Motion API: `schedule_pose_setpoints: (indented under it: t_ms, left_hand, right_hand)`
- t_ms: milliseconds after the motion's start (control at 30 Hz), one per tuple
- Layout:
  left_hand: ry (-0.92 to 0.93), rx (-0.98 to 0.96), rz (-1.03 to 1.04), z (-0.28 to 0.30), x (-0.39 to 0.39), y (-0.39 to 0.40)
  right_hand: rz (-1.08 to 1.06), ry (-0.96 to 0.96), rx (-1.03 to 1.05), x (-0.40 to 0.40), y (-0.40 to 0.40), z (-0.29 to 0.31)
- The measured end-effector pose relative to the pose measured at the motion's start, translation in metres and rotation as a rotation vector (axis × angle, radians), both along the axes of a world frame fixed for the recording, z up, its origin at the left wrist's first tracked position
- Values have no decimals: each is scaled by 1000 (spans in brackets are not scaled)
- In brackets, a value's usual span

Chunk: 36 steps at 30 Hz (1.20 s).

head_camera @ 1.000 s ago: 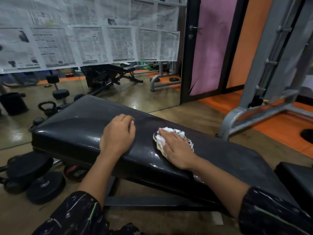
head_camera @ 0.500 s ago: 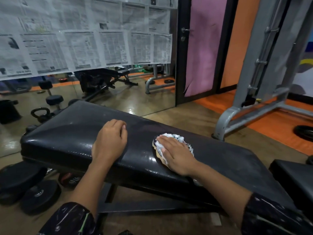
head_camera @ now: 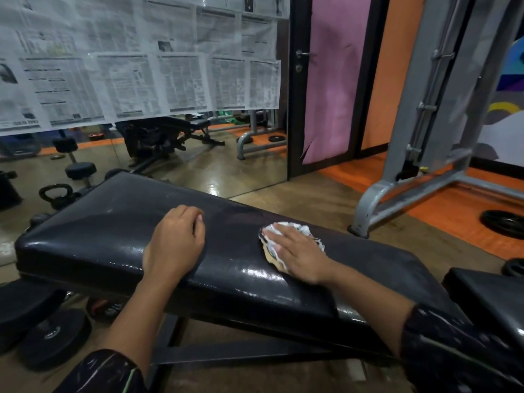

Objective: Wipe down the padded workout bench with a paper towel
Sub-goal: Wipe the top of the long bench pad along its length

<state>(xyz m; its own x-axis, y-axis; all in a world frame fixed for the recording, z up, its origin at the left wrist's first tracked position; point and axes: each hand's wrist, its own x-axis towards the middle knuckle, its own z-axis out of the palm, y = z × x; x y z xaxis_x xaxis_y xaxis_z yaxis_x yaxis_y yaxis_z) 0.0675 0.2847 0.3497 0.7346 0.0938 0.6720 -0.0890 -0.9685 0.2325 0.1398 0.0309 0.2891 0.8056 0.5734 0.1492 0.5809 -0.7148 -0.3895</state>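
While our right hand (head_camera: pixel 300 255) lies flat with its fingers spread, pressing the crumpled paper towel (head_camera: pixel 295 232) against the black pad, we clamp nothing between fingers; the towel is simply pinned under the palm, its white edges showing around the fingertips. Our left hand (head_camera: pixel 177 245) rests on the pad as well, loosely curled with the fingers drawn together and holding nothing, well apart from the right.

Both hands sit on the padded workout bench (head_camera: pixel 113 236), whose glossy black vinyl runs from lower left up toward the right, with wet-looking sheen along its near edge. We see one towel, on the middle of the pad, toward its right half. Beside the pad's right end sits a second black cushion (head_camera: pixel 487 293).

Under the bench's left end we count two black weight plates (head_camera: pixel 54 336) on the brown floor, with a reddish one partly hidden behind the frame. Another plate (head_camera: pixel 503 222) lies on the orange flooring at right, near the foot of a grey steel rack (head_camera: pixel 419 165). Behind the bench a mirror (head_camera: pixel 198 165) stands, its upper part covered with sheets of newspaper (head_camera: pixel 136 69); one kettlebell (head_camera: pixel 56 192) shows at its lower left. A pink door panel (head_camera: pixel 334 80) stands beyond.
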Motion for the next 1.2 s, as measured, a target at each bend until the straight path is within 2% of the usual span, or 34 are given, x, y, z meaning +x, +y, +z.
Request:
schedule_pose_setpoints:
  t_ms: [100, 200, 367, 467, 600, 667, 733, 867, 967, 1067, 1200]
  left_hand:
    - [52, 18, 24, -1, 3, -1]
    - [70, 39, 28, -1, 2, -1]
    - [120, 141, -46, 1, -4, -2]
    - [162, 205, -116, -2, -6, -2]
    - [289, 370, -203, -11, -11, -1]
    - [290, 385, -196, -11, -14, -1]
    - [279, 388, -179, -10, -14, -3]
    - [270, 381, -169, -9, -15, -4]
    - [276, 379, -157, -9, -15, -4]
    - [287, 362, -143, -8, -16, -5]
    - [287, 342, -133, -7, -16, -7]
  right_hand:
    - [-39, 51, -65, 20, 37, 13]
    - [48, 28, -72, 3, 57, 19]
    - [257, -76, 17, -28, 3, 2]
    - [131, -48, -23, 5, -17, -5]
    - [-77, 61, -48, 45, 22, 10]
    - [-67, 51, -50, 39, 45, 17]
    - [29, 1, -36, 16, 50, 16]
    - [193, -69, 58, -14, -1, -2]
    - [42, -66, 52, 23, -28, -12]
    - [-154, 71, 3, 70, -6, -7]
    - [-133, 75, -43, 67, 52, 11]
